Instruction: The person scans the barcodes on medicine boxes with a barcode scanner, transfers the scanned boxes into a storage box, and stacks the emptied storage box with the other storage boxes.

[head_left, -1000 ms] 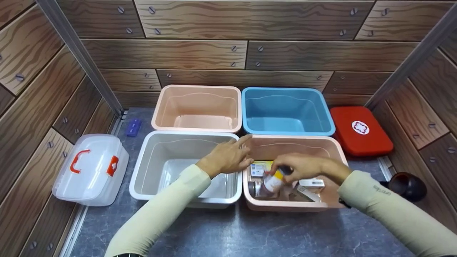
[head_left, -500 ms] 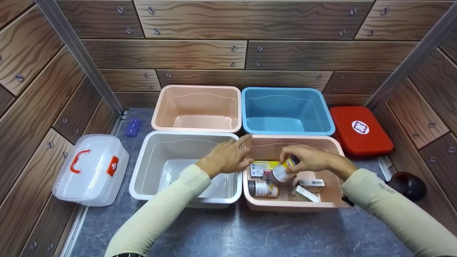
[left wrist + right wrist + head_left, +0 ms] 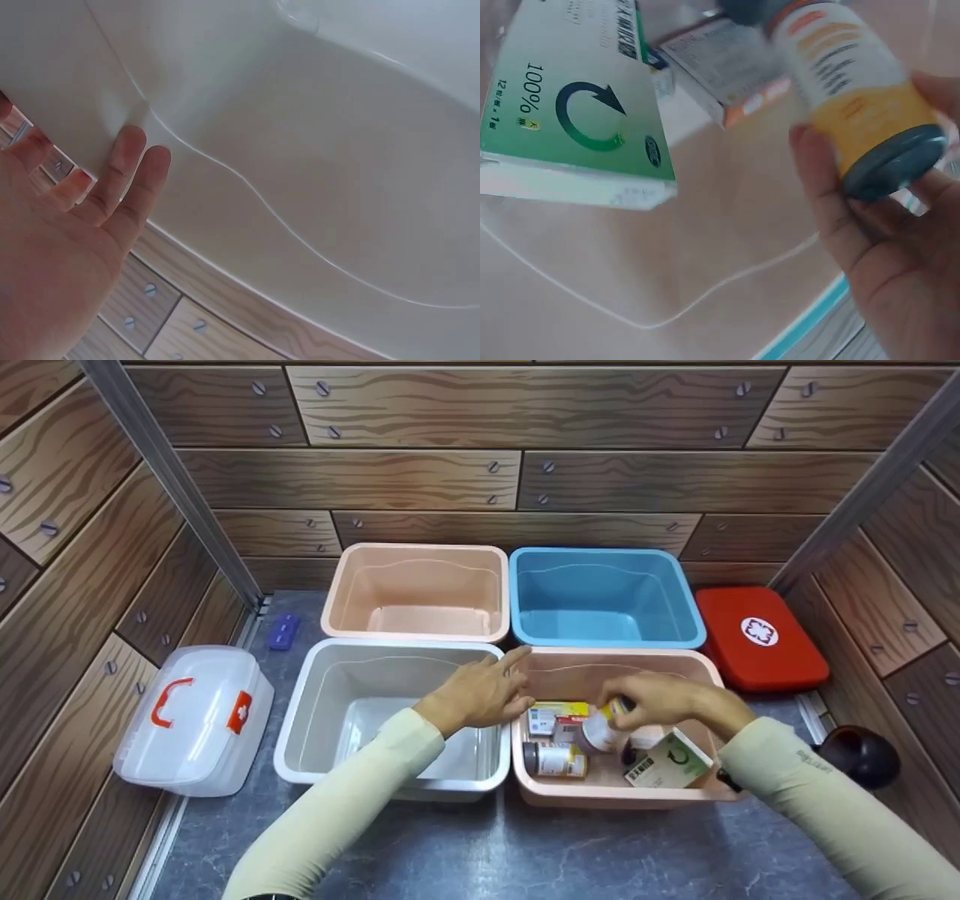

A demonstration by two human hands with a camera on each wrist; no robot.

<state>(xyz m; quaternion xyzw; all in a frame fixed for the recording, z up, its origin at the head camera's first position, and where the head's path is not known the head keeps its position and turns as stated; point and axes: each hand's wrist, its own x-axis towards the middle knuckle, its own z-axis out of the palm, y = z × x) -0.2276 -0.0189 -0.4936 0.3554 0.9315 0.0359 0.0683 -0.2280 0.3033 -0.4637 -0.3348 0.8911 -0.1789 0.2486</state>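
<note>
The right hand (image 3: 660, 701) pinches a white-and-yellow-labelled cylindrical bottle (image 3: 855, 79) over the near-right peach plastic bin (image 3: 577, 791), its long axis slanting, the gripped dark end toward far right. The left hand (image 3: 476, 694), fingers extended, lies at the grey plastic bin's (image 3: 360, 679) right rim.

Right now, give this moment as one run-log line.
right hand: bottle in grip, at front pink bin | left hand: at gray bin's rim | in front pink bin: green box, second bottle, other boxes
</note>
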